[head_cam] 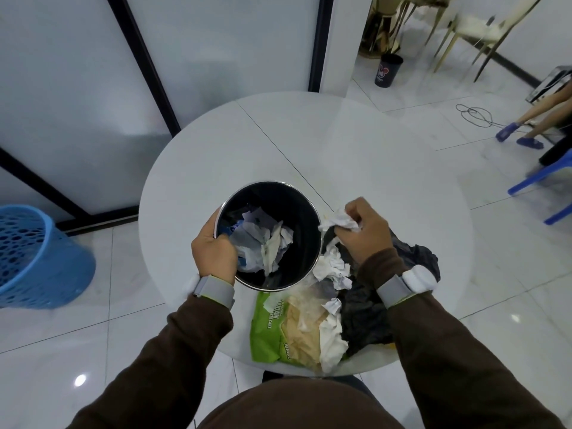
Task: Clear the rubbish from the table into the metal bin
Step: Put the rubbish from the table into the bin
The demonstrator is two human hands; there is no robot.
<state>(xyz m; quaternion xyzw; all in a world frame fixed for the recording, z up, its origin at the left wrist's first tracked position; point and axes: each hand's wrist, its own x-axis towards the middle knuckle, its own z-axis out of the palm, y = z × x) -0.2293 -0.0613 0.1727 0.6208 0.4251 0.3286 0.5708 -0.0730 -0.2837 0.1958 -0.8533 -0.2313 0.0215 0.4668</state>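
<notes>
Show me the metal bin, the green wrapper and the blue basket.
metal bin (298,209): head view, dark inner wall.
green wrapper (262,337): head view, printed green left part.
blue basket (40,258): head view, perforated outer wall.

Round white surface (247,144), glossy; thin seam lines ran across top. Metal bin (294,209) stood at near-left part, mouth tilted toward viewer; unclear whether base rested on surface. Rubbish lay heaped at near edge, just right of bin. Green snack wrapper (266,332) lay flat, reaching near edge. Tan paper under clear film (305,323) overlapped wrapper. Crumpled white tissues (332,267) sat on top of heap. Black plastic bag (365,317) was spread at right, partly under tissues.
</notes>
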